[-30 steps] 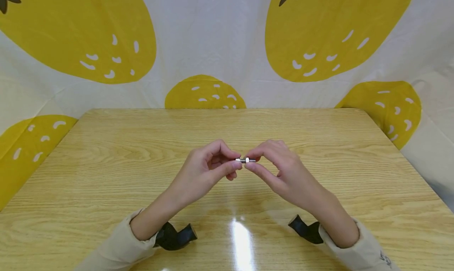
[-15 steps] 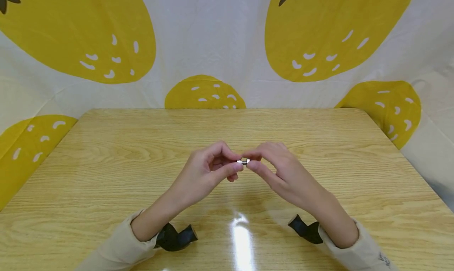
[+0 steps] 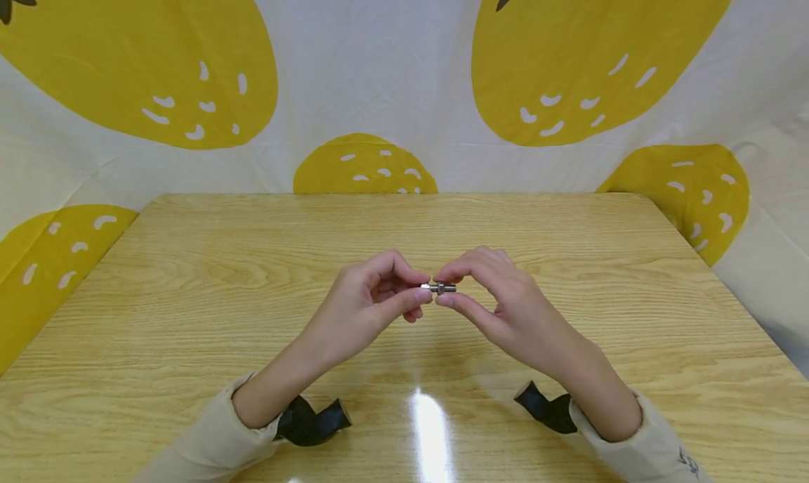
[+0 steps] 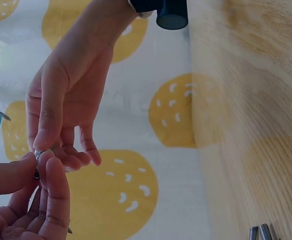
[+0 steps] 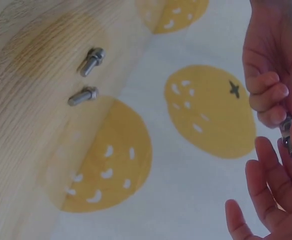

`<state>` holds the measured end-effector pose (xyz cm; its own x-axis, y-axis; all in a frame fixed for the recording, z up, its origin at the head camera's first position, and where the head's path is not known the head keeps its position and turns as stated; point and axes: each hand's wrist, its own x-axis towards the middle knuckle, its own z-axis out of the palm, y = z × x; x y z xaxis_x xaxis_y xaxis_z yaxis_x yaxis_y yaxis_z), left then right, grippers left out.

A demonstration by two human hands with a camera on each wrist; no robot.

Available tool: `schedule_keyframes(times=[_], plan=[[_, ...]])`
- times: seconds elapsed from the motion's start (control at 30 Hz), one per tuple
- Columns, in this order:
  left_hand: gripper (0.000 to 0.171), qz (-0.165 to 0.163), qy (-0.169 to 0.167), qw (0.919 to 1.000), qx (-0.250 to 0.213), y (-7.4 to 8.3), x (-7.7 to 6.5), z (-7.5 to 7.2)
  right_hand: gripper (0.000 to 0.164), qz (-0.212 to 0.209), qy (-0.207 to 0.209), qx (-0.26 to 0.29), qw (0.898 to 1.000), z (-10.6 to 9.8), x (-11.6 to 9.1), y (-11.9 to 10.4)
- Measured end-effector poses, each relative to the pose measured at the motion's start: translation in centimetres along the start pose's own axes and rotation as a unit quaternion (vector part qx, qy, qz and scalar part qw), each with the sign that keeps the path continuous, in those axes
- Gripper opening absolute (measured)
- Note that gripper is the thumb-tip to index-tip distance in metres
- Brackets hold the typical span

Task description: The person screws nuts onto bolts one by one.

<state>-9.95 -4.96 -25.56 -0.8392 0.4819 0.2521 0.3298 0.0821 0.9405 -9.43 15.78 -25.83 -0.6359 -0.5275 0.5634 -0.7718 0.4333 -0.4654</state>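
Observation:
In the head view, a small silvery bolt (image 3: 450,288) lies sideways between my two hands, above the table. My left hand (image 3: 363,304) pinches its head end between thumb and forefinger; the fingertips partly hide that end. A hex nut (image 3: 441,288) sits partway along the shank. My right hand (image 3: 496,297) has thumb and forefinger tips at the nut's lower and upper sides, and the bolt's free end pokes out between them. The right wrist view has the same bolt (image 5: 287,135) between the hands, partly covered by fingers.
Two more bolts, a first (image 5: 92,61) and a second (image 5: 83,95), each with a nut near one end, lie on the wood-grain table (image 3: 253,237). Behind the table hangs a white cloth (image 3: 379,62) with large yellow fruit prints. Black mounts (image 3: 316,421) sit at both wrists.
Half a second ago my right fingertips covered the bolt's free end; they have spread slightly, and the nut and free end show again. My left hand stays almost still.

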Motion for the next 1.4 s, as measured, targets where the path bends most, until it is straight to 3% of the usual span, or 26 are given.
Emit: schedule_keyframes(times=[0.37, 0.63, 0.8, 0.9, 1.13, 1.4], plan=[[0.009, 0.004, -0.004, 1.0, -0.007, -0.1, 0.0, 0.1, 0.005, 0.028, 0.015, -0.016, 0.999, 0.7, -0.2, 0.3], [0.007, 0.008, -0.007, 0.9999, -0.004, -0.1, 0.0, 0.2, 0.027, 0.04, 0.016, -0.03, 0.999, 1.3, -0.2, 0.5], [0.007, 0.005, -0.003, 1.0, 0.0, -0.2, 0.0, 0.1, 0.023, 0.063, -0.003, -0.022, 0.998, 0.7, -0.3, 0.3], [0.007, 0.003, 0.001, 1.0, 0.0, -0.2, 0.0, 0.0, 0.032, 0.047, -0.001, -0.011, 0.999, 0.6, -0.3, 0.2], [0.008, -0.005, -0.002, 1.0, -0.001, -0.1, 0.1, -0.1, 0.025, -0.012, 0.027, -0.008, 1.0, 0.6, -0.2, 0.3], [0.007, -0.003, -0.002, 1.0, -0.006, 0.0, 0.1, 0.0, 0.018, -0.012, 0.031, -0.007, 0.999, 0.8, -0.2, 0.4]])
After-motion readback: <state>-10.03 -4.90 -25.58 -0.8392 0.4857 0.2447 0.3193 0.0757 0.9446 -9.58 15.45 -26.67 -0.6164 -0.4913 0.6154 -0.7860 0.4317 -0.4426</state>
